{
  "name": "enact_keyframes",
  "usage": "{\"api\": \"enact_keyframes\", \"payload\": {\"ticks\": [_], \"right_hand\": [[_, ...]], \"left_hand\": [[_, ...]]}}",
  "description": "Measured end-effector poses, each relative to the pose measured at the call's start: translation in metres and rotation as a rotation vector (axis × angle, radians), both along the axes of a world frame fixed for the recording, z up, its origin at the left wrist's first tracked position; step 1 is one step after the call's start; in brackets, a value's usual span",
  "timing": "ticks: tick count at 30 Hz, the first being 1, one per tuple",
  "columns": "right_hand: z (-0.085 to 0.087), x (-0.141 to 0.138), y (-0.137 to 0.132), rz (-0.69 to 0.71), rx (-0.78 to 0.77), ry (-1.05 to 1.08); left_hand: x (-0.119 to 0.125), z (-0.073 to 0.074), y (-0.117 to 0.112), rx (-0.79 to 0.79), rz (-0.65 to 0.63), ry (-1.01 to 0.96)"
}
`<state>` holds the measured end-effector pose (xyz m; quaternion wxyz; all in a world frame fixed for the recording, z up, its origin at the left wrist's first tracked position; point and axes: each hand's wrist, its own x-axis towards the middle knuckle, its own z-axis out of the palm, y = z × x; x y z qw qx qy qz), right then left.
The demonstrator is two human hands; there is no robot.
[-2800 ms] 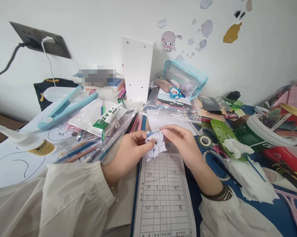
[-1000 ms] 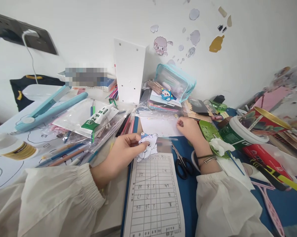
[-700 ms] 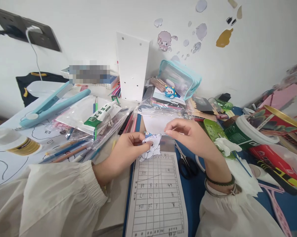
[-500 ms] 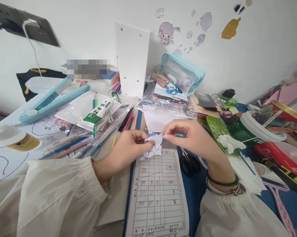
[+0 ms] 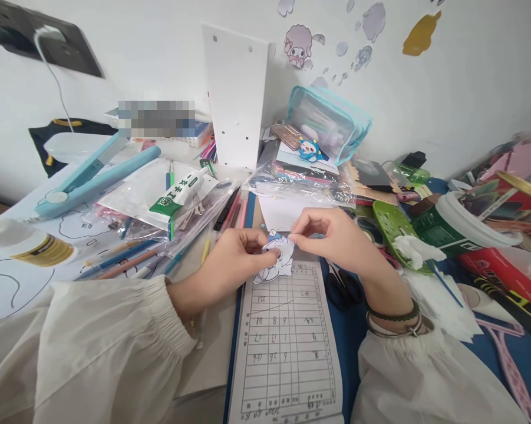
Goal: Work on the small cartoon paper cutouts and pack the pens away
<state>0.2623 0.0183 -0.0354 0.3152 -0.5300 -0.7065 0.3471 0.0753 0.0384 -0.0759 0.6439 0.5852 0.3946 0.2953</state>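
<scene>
The left hand point(image 5: 236, 262) pinches the left side of a small paper cutout point(image 5: 277, 266) between thumb and forefinger, with the other fingers curled under. The right hand point(image 5: 336, 238) meets it from the other side. Its thumb and forefinger tips are closed together at the cutout's upper right edge, but the pinch is too small to show whether they grip the paper itself or something tiny against it. The cutout is held just above the top end of a ruled sheet point(image 5: 287, 347), at the middle of the desk. It is a thin, white, irregularly trimmed cartoon figure with blue markings, and the thumb covers much of it.

The sheet is a long printed grid with handwritten numbers, and its bottom edge is cut off. Dark-handled scissors point(image 5: 342, 290) lie just right of it, mostly hidden under the right wrist, which wears corded bracelets point(image 5: 391, 315). Loose cream sleeves point(image 5: 101, 347) fill the foreground. To the left, crinkled clear plastic bags point(image 5: 141, 203) hold a green-and-white tube point(image 5: 181, 193), beside loose coloured pencils point(image 5: 124, 266). To the right, a crumpled white tissue point(image 5: 413, 250) sits on a perforated green dish point(image 5: 391, 224).
</scene>
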Motion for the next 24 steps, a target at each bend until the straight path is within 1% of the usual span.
{"api": "enact_keyframes", "payload": {"ticks": [11, 15, 19, 24], "right_hand": [[-0.004, -0.006, -0.002, -0.042, 0.077, -0.038], [-0.004, -0.006, -0.003, -0.019, 0.107, 0.004], [-0.003, -0.002, -0.002, 0.003, 0.064, 0.045], [-0.003, 0.007, 0.001, -0.016, -0.065, 0.127]], "left_hand": [[0.0, -0.002, 0.0, 0.025, 0.002, -0.024], [0.0, -0.002, 0.0, 0.052, 0.011, -0.012], [0.0, -0.001, 0.001, 0.037, 0.005, -0.03], [0.0, 0.0, 0.0, 0.014, 0.02, -0.045]]}}
